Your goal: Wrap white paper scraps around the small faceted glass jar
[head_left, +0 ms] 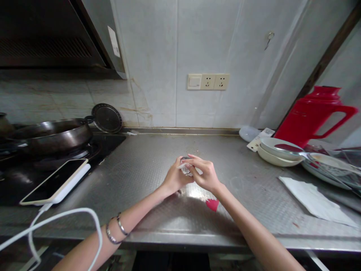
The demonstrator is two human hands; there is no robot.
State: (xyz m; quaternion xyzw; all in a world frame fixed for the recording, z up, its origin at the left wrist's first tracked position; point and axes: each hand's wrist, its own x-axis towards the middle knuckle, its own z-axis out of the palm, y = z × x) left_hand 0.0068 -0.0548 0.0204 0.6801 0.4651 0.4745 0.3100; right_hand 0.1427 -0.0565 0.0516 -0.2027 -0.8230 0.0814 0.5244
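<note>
Both my hands meet over the middle of the steel counter (158, 158). My left hand (174, 177) and my right hand (203, 174) are closed together around a small clear, shiny wrapper-like thing (186, 168); I cannot make out what it is. Their fingers pinch it from both sides just above the counter. Two bracelets (116, 229) sit on my left wrist. A small red scrap (212, 204) lies on the counter under my right wrist.
A phone on a white power bank (56, 181) with a white cable (64, 216) lies at the left by a dark pan (50, 135) on the stove. Stacked plates (278, 150), a red jug (316, 114) and a white paper sheet (313, 199) are at the right.
</note>
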